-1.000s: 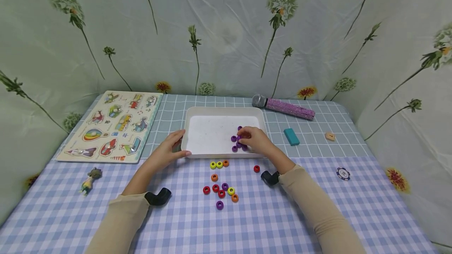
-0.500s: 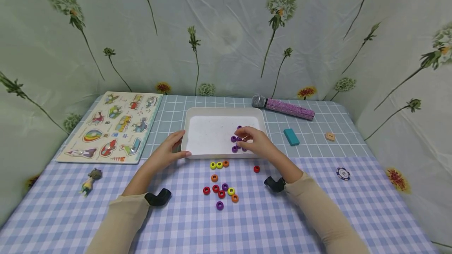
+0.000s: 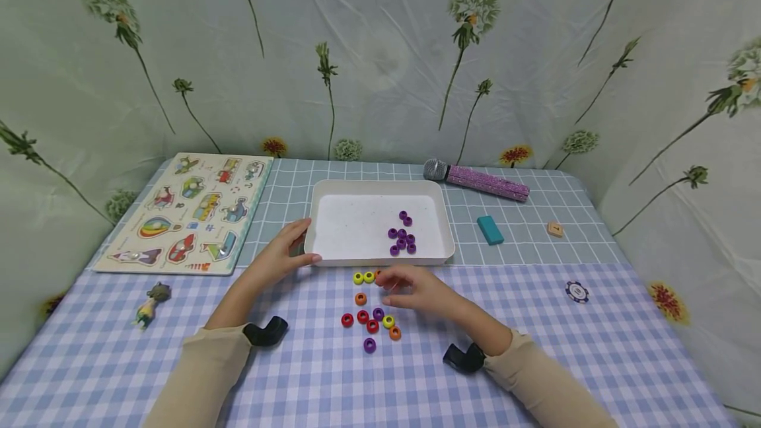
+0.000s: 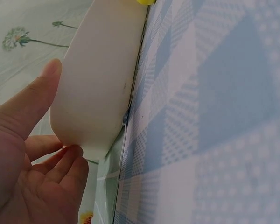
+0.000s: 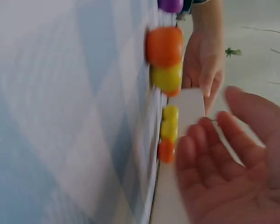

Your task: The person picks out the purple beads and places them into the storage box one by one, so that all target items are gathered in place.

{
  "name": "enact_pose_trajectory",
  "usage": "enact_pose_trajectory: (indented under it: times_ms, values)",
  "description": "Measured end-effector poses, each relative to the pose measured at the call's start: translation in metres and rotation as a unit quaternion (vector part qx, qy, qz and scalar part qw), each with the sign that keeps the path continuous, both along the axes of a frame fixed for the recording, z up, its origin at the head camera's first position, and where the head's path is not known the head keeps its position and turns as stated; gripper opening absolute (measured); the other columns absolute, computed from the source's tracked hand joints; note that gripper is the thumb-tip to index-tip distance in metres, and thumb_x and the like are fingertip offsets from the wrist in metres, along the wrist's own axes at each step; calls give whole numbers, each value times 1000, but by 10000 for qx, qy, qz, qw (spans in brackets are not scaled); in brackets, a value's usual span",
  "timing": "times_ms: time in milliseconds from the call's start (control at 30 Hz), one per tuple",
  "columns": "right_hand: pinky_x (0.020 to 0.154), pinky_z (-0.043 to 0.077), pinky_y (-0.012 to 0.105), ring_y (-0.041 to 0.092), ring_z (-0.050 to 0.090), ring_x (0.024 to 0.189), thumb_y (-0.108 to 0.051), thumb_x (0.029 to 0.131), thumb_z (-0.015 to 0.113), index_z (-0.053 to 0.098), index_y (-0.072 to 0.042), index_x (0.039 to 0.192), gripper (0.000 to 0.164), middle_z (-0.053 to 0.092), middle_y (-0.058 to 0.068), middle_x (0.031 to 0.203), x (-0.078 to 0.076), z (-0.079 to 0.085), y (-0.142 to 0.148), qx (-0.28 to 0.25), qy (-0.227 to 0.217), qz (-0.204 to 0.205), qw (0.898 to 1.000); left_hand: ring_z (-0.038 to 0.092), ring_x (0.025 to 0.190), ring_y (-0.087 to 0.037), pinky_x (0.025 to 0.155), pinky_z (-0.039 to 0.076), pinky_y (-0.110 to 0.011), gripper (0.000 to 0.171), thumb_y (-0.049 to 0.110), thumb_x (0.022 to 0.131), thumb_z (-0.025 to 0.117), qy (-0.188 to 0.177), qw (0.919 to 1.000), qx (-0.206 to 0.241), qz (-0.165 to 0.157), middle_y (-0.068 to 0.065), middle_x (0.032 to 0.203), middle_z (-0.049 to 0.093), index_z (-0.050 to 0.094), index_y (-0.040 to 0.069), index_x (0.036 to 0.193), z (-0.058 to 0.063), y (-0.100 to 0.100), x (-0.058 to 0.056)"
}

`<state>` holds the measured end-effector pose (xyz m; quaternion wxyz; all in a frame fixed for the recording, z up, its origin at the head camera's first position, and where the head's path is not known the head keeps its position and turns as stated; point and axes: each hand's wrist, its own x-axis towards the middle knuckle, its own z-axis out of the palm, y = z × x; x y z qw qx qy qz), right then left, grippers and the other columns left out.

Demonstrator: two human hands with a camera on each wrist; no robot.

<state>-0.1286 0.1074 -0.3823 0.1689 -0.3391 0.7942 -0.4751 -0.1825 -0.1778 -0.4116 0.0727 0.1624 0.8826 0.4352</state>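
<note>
A shallow white tray (image 3: 351,223) lies on the table with several purple beads (image 3: 401,243) inside, at its right. My left hand (image 3: 276,259) holds the tray's front left corner, thumb at the rim and fingers round the side, seen closely in the left wrist view. My right hand (image 3: 416,292) hovers in front of the tray, fingers loosely bent and nothing between them. Near its fingertips are yellow beads (image 3: 359,278) and an orange bead (image 5: 166,151), partly covered in the head view. Red beads (image 3: 362,316), a purple bead (image 3: 370,345) and others lie nearer on the cloth.
A wooden picture puzzle board (image 3: 193,216) lies at the left, with a small figurine (image 3: 152,304) before it. A glittery pink microphone (image 3: 478,180) lies behind the tray's right side. Farther right are a teal block (image 3: 490,230), a wooden tile (image 3: 555,229) and a poker chip (image 3: 577,292).
My right hand has left the purple beads in the tray and come back over the front rim to the loose beads, hiding a red one. My left hand stays at the tray's corner.
</note>
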Motion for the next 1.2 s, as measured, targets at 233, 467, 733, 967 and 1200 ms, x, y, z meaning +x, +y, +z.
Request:
enact_pose_trajectory:
  times_ms: [233, 467, 733, 967, 1200]
  values:
    - [73, 42, 19, 6, 49, 83, -21, 73, 63, 55, -16, 99, 27, 54, -9, 94, -3, -34, -4, 776, -143, 397, 9961, 22, 119, -26, 94, 26, -37, 87, 40, 65, 63, -3, 10000, 50, -4, -16, 132, 18, 20, 2, 131, 0, 0, 0]
    - [72, 41, 17, 2, 46, 80, -18, 75, 61, 57, -20, 93, 18, 52, -14, 88, 1, -32, -9, 1358, 456, 514, 9883, 22, 119, -26, 94, 26, -37, 86, 38, 66, 64, -1, 10000, 74, -6, -15, 132, 18, 20, 2, 131, 0, 0, 0]
    - [62, 43, 17, 4, 47, 71, -14, 76, 59, 58, -15, 91, 15, 52, -11, 80, 0, -24, -8, 1101, 334, 146, 9933, 22, 118, -26, 95, 25, -36, 87, 39, 66, 63, 19, 9999, 148, -28, -15, 132, 18, 20, 1, 130, -1, 0, 0]
    - [70, 45, 23, 8, 50, 77, -7, 75, 60, 58, -6, 96, 21, 55, -4, 89, -25, -9, 4, 52, 584, -698, 9958, 22, 118, -26, 95, 25, -37, 87, 39, 65, 64, 22, 9998, 203, -54, -16, 132, 18, 20, 1, 130, -2, -1, 0]
    - [67, 47, 23, 12, 53, 78, -9, 76, 58, 57, -5, 98, 22, 56, 2, 91, -58, -8, 14, -45, 329, -1706, 9848, 21, 119, -26, 95, 25, -37, 87, 40, 65, 63, 9, 9998, 192, -40, -16, 132, 18, 20, 1, 130, -2, -1, 0]
